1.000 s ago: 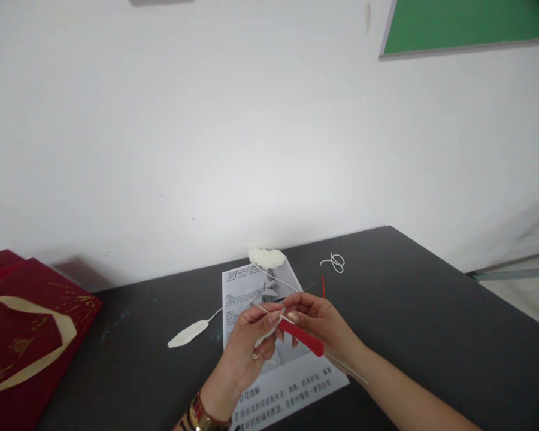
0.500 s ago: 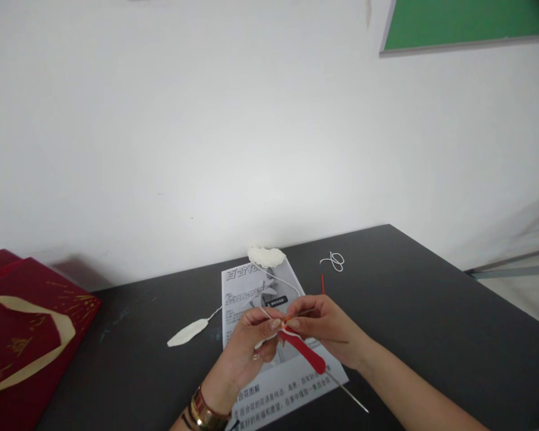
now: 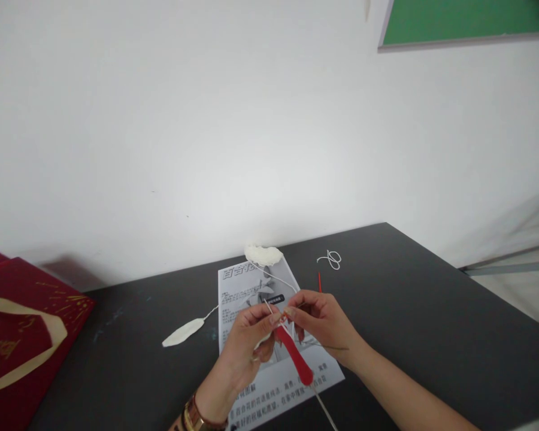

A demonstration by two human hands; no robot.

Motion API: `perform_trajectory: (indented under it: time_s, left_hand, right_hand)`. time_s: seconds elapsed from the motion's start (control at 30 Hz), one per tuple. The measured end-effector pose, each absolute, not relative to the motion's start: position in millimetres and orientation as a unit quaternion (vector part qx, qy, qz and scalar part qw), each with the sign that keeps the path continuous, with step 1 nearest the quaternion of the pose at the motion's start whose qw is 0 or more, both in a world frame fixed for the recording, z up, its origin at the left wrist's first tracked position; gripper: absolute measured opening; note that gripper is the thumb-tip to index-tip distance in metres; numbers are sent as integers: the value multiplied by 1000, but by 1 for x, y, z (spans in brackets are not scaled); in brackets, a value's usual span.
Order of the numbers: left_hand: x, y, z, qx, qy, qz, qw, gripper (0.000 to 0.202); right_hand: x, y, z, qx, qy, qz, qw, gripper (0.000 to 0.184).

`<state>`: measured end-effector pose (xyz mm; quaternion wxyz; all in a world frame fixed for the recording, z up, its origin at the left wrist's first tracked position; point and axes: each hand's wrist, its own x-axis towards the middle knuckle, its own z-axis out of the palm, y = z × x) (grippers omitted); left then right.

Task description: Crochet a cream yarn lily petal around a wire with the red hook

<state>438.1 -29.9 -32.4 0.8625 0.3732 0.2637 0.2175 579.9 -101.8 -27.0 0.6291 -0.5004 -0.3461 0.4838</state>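
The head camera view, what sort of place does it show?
Possibly a classroom or craft room: there's a green board on the white wall, and white yarn and a printed sheet on the black table.

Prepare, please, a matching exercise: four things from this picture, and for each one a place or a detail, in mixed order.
Things
1. Red piece
2. Paper
3. Yarn bundle
4. Bag

Places and details
A. At the far edge of the paper
B. With a pale ribbon
C. Upper end at the left hand, near the right hand
D. Flat on the table, below both hands

Pairs: 1-C, 2-D, 3-A, 4-B
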Motion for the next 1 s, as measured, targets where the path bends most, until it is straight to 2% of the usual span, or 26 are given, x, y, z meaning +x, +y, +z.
perform_trajectory:
  time_s: [0.2, 0.33, 0.43, 0.7, 1.0]
  left_hand:
    - [438, -31, -35, 337, 236, 209, 887, 17]
    - [437, -33, -37, 329, 228, 197, 895, 16]
    - [438, -35, -39, 334, 230, 201, 892, 14]
    - [443, -42, -43, 353, 243, 234, 873, 15]
    - [444, -45, -47, 344, 246, 227, 877, 17]
  right_hand:
    - [582, -104, -24, -453, -411, 496, 617, 18]
    - [581, -108, -19, -504, -462, 396, 612, 8]
    - [579, -109, -21, -526, -481, 355, 605, 6]
    - [574, -104, -27, -498, -327, 491, 635, 21]
    - [570, -105, -30, -480, -277, 515, 653, 26]
